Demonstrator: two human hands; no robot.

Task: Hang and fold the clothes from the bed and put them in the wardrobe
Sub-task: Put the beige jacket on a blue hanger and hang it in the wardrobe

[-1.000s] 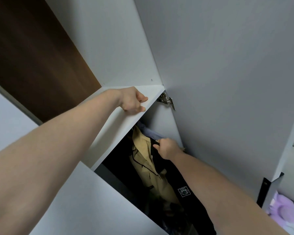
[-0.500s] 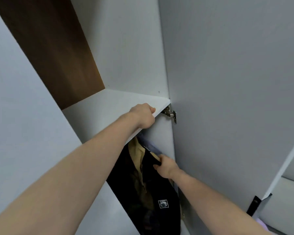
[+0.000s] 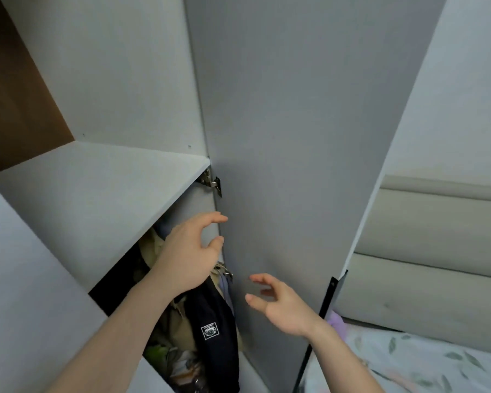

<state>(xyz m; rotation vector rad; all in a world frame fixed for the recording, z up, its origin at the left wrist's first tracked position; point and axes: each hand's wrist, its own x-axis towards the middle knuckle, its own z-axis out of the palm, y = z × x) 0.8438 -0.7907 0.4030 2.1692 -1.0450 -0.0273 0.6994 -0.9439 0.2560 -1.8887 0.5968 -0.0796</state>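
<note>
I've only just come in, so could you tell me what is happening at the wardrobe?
A person stands at the open wardrobe door. Both the left hand and the right hand are open and hold nothing. A dark garment with a white patch hangs below the shelf beside a tan one.

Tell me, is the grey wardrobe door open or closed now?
Open. The grey wardrobe door stands swung out on its metal hinge, and the dark hanging garment with a white patch shows inside.
</note>
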